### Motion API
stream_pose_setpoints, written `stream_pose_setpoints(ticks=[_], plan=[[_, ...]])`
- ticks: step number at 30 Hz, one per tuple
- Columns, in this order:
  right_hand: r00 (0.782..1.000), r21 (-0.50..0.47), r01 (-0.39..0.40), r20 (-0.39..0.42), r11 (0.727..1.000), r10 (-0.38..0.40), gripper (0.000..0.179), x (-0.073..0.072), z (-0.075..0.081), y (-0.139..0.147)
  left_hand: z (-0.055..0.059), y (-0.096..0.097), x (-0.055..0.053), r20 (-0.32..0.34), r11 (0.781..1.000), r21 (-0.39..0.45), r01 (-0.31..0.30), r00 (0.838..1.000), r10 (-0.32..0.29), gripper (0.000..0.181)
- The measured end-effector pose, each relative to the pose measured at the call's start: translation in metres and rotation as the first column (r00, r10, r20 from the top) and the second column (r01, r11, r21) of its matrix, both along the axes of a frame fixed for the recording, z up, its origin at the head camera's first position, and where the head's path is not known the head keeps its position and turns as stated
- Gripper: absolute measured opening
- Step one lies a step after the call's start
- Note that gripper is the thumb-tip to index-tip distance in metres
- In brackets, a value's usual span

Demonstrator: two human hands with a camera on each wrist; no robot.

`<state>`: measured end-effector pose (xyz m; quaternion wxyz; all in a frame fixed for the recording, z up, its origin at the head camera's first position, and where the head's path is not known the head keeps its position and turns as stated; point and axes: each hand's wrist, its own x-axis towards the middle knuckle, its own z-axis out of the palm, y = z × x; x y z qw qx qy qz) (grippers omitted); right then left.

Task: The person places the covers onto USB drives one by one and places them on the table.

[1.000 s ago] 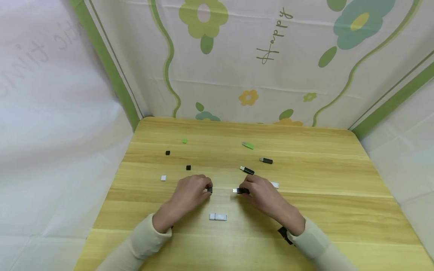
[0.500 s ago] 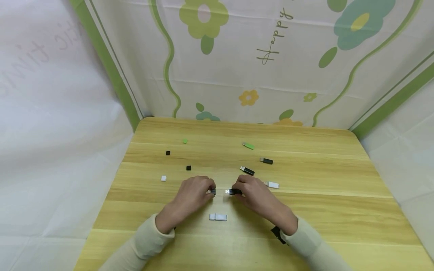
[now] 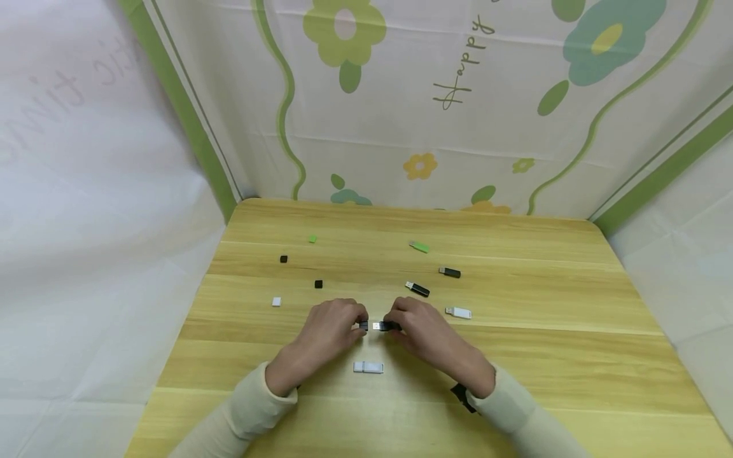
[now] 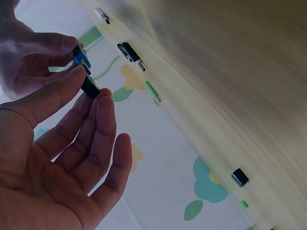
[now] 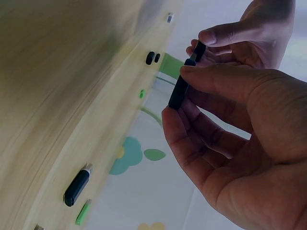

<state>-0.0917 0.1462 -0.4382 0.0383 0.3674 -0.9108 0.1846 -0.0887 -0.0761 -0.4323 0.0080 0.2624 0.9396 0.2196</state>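
Note:
My left hand pinches a small black cap between thumb and fingertips. Facing it, my right hand pinches a black USB stick by its body, the metal plug pointing left at the cap. In the head view a narrow gap shows between plug and cap, and the two are roughly in line. Blue shows inside the plug in the left wrist view. Just in front of the hands lies a white USB stick with its cap on.
To the right lie uncapped sticks: white, black, another black and green. Loose caps lie left: white, black, a second black and green. Printed fabric hangs behind the wooden table.
The right hand has moved left with the black USB stick, and the left hand slightly right with the cap. The gap between them has shrunk. The white uncapped stick is now fully uncovered.

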Motion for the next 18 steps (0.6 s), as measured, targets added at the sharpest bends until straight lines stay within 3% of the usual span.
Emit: stream_pose_setpoints(ticks=[18], plan=[[0.999, -0.013, -0.025, -0.025, 1.0, 0.025, 0.014, 0.0014, -0.0008, -0.002, -0.0035, 0.0061, 0.0006, -0.018, 1.0, 0.009, 0.013, 1.0, -0.013, 0.013]])
